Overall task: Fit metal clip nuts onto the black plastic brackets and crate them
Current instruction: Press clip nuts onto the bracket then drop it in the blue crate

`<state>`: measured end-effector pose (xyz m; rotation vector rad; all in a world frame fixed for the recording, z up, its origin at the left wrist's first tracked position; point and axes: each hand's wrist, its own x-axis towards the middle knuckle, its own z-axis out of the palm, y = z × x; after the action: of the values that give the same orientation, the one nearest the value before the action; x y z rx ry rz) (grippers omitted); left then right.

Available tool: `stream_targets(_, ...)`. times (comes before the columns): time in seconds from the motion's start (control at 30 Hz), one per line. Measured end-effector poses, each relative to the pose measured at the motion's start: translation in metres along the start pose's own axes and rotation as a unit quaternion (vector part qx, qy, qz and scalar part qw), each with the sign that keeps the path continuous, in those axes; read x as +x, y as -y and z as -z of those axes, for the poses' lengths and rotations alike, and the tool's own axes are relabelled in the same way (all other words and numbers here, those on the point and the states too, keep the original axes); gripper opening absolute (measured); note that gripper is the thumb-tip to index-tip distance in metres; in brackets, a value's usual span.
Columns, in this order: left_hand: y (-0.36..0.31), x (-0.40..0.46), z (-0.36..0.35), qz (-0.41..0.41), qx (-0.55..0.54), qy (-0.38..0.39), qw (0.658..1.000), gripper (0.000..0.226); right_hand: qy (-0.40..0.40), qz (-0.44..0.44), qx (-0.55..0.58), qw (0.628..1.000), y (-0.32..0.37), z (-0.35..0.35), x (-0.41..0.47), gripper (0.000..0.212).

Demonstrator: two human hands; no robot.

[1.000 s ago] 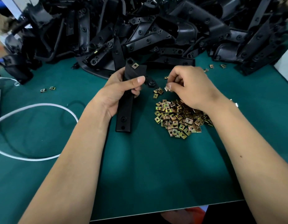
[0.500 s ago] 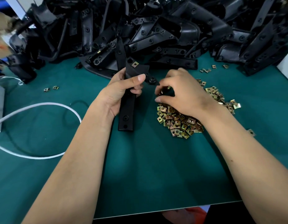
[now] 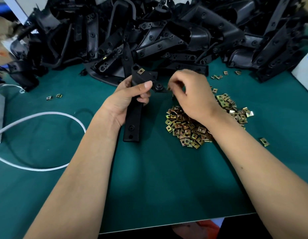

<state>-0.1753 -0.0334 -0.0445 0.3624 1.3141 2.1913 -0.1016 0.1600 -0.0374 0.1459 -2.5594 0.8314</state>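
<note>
Gripping a bracket (image 3: 135, 107) already bearing one nut (image 3: 140, 71), the left hand (image 3: 125, 102) steadies it as the right hand (image 3: 193, 94) pinches a second nut (image 3: 169, 87) beside its tab, apparently ready to slide on.

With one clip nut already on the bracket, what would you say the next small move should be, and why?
Probably slide the nut pinched in the right hand onto the bracket's pointed tab. The left hand holds the bracket steady with that tab facing the right fingertips, and a small brass piece, blurred, shows just beside it. One fitted nut already sits near the top hole.

right hand (image 3: 193, 95) fingertips motion-blurred, clip nut pile (image 3: 189, 130) partly hidden beneath its wrist, bracket heap (image 3: 167, 31) cropped at top
</note>
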Motion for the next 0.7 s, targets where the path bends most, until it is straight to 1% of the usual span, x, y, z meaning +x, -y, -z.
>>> stream_targets(0.03,-0.0001,-0.0001,0.0002,0.001,0.005,0.003,1.0,0.033,-0.016,-0.033,0.085,0.996,0.0005,0.0014,-0.0011,0.013)
stream_targets(0.07,-0.0003,-0.0001,0.0005,0.002,0.01,0.01,1.0,0.035,-0.021,-0.071,0.177,0.981,0.0014,0.0025,-0.0019,0.014)
stream_targets(0.13,-0.0014,-0.0005,0.0012,0.003,0.022,0.031,0.999,0.043,-0.018,-0.127,0.329,0.936,0.0035,0.0032,-0.0028,0.016)
stream_targets(0.2,-0.002,-0.0008,0.0019,0.003,0.038,0.052,0.998,0.051,-0.012,-0.159,0.399,0.903,0.0036,0.0033,-0.0027,0.017)
stream_targets(0.23,-0.0022,-0.001,0.0019,0.002,0.049,0.058,0.997,0.051,-0.008,-0.169,0.415,0.894,0.0029,0.0037,-0.0024,0.018)
stream_targets(0.33,-0.0034,-0.0023,0.0009,0.002,0.085,0.059,0.995,0.041,0.014,-0.185,0.44,0.878,0.0014,0.005,-0.0022,0.026)
stream_targets(0.43,-0.0051,-0.0038,-0.0013,0.003,0.111,0.06,0.992,0.049,0.059,-0.189,0.463,0.864,0.0017,0.008,-0.0031,0.029)
stream_targets(0.47,-0.0053,-0.0041,-0.0018,0.004,0.117,0.056,0.992,0.051,0.07,-0.188,0.463,0.863,0.0023,0.0084,-0.0033,0.028)
stream_targets(0.53,-0.0053,-0.0045,-0.0026,0.006,0.126,0.046,0.991,0.047,0.08,-0.185,0.456,0.867,0.0046,0.0086,-0.0037,0.023)
stream_targets(0.63,-0.0049,-0.0041,-0.0025,0.005,0.132,0.044,0.99,0.033,0.068,-0.185,0.447,0.873,0.0072,0.0069,-0.0044,0.012)
stream_targets(0.7,-0.005,-0.0039,-0.0028,0.005,0.138,0.046,0.989,0.029,0.054,-0.181,0.442,0.877,0.0065,0.0058,-0.0045,0.01)
